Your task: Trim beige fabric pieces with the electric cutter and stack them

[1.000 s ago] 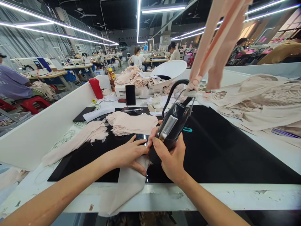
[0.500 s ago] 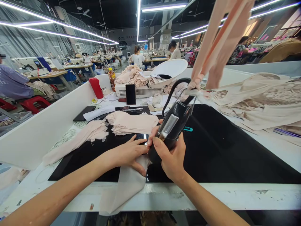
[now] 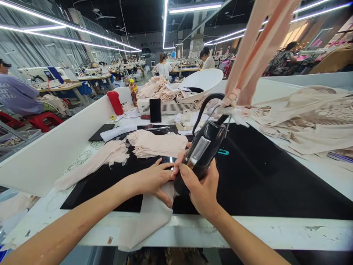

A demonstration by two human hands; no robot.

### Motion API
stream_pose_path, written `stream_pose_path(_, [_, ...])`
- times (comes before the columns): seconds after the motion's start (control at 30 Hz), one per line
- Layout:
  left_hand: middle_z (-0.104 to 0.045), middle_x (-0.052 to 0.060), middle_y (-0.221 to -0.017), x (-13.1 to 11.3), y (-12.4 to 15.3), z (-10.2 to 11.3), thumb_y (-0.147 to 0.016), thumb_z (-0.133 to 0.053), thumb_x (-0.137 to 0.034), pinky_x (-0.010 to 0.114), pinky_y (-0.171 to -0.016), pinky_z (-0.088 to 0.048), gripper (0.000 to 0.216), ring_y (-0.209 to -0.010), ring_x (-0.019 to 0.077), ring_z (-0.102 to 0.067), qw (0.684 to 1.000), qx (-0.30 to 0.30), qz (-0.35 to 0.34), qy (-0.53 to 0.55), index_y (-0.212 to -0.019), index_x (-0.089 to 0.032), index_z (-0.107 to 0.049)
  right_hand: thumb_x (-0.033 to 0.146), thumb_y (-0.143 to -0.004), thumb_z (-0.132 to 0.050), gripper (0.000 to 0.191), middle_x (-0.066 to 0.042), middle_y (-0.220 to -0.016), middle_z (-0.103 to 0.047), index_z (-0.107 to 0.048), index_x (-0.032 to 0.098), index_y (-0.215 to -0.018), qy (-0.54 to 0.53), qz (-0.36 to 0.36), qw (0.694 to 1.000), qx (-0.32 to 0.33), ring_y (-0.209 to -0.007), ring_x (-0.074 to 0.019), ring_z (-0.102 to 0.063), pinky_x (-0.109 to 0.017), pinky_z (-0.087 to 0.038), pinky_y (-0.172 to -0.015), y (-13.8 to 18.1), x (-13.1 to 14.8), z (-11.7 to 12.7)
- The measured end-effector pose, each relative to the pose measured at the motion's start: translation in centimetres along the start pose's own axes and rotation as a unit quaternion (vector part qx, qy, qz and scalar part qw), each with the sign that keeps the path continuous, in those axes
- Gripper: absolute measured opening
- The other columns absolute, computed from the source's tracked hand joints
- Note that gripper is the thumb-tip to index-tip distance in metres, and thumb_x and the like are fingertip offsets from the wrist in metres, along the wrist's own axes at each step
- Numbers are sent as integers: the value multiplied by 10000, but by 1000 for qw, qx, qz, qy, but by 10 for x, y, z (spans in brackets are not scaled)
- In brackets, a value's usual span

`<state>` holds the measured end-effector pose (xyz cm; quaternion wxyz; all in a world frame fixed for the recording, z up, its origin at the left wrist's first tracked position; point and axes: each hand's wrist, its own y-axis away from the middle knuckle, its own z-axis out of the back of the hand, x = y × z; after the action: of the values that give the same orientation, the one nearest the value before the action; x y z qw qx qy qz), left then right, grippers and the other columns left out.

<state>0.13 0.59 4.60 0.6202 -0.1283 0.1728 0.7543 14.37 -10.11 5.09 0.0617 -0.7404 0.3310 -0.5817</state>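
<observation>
My right hand (image 3: 202,187) is wrapped round a black corded hand-held power tool (image 3: 202,145) with a metal plate on its side. The tool stands tilted, its lower end over the black board (image 3: 264,173); that end is mostly hidden by my hands. A knotted bunch of pink fabric strips (image 3: 255,55) meets its top, beside the cord. Close to the left of the tool, my left hand (image 3: 157,180) lies with fingers spread, pressing a pale fabric piece (image 3: 151,221) that drapes over the table's front edge.
Behind my hands lie a pale fabric stack (image 3: 158,143) and a long fabric bundle (image 3: 93,165). A phone (image 3: 155,110), a red cup (image 3: 115,103), a bottle (image 3: 133,92) and a white basket (image 3: 164,107) stand farther back. More fabric (image 3: 311,117) covers the right. A teal clip (image 3: 223,151) lies nearby.
The view has shifted slightly, so everything sits a little further right. Both hands, the tool and the fabric under my left hand keep nearly the same arrangement.
</observation>
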Motion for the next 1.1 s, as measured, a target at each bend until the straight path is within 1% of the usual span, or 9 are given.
stream_pose_path(0.13, [-510, 132, -1612, -3, 13, -5, -806, -915, -488, 692, -1288, -140, 857, -1582, 405, -311, 998, -52, 5, -20, -1539, -279, -526, 351, -863, -809, 339, -3, -947, -706, -637, 283, -1147, -5, 3, 1000, -8, -819, -199, -704, -398, -632, -801, -2, 3, 2])
stream_pose_path(0.2, [-604, 134, -1510, -15, 28, -10, -866, -874, -459, 607, -1268, -293, 653, -1507, 361, -442, 991, -118, 33, -48, -1419, -239, -605, 331, -874, -812, 305, 15, -903, -694, -635, 285, -1117, -21, 8, 1000, -3, -738, -172, -677, -345, -619, -702, -5, 7, 5])
stream_pose_path(0.3, [-712, 89, -1189, -45, 48, -27, -1001, -740, -297, 380, -945, -569, 200, -1091, 250, -678, 964, -220, 109, -105, -1149, -183, -669, 302, -886, -816, 291, 30, -878, -691, -623, 290, -1105, -47, 19, 999, 10, -652, -142, -645, -291, -581, -597, -10, 12, 9])
stream_pose_path(0.37, [-699, 46, -977, -63, 54, -42, -1038, -658, -231, 372, -783, -571, 53, -867, 232, -668, 956, -215, 100, -173, -1045, -179, -663, 306, -881, -828, 312, 33, -873, -694, -624, 290, -1117, -50, 18, 999, 9, -641, -140, -653, -287, -578, -585, -13, 14, 12])
stream_pose_path(0.47, [-675, 40, -908, -77, 51, -62, -1047, -591, -183, 375, -718, -551, 70, -780, 227, -638, 941, -204, 72, -262, -1019, -169, -654, 324, -876, -839, 335, 34, -867, -698, -634, 284, -1137, -38, 7, 999, 0, -614, -132, -651, -290, -579, -581, -17, 15, 14])
stream_pose_path(0.7, [-705, 69, -1136, -62, 55, -63, -1008, -720, -257, 394, -961, -541, 240, -1044, 244, -672, 946, -221, 67, -227, -1212, -160, -640, 349, -861, -856, 336, 34, -837, -683, -634, 273, -1101, -29, 10, 1000, -8, -622, -147, -648, -302, -571, -573, -21, 23, 22])
stream_pose_path(0.9, [-711, 4, -1365, -35, 78, -44, -1108, -588, -272, 386, -1279, -295, 244, -1357, 182, -603, 972, -178, -15, -150, -1345, -241, -635, 371, -851, -866, 376, 31, -827, -679, -635, 281, -1134, -27, 0, 1000, -7, -620, -156, -646, -313, -566, -584, -23, 24, 22])
stream_pose_path(1.0, [-705, 23, -1401, -28, 79, -37, -1125, -555, -319, 380, -1310, -248, 274, -1400, 175, -585, 974, -173, -45, -139, -1370, -231, -640, 376, -862, -859, 340, 27, -841, -676, -648, 281, -1111, -25, 0, 1000, 9, -637, -153, -650, -312, -570, -601, -22, 22, 21])
stream_pose_path(1.1, [-725, 67, -1360, -27, 69, -33, -1138, -513, -321, 374, -1262, -354, 297, -1316, 192, -647, 971, -193, -41, -133, -1369, -187, -644, 375, -865, -855, 343, 26, -836, -675, -648, 285, -1124, -22, 6, 1000, 15, -633, -153, -652, -310, -576, -596, -21, 20, 21])
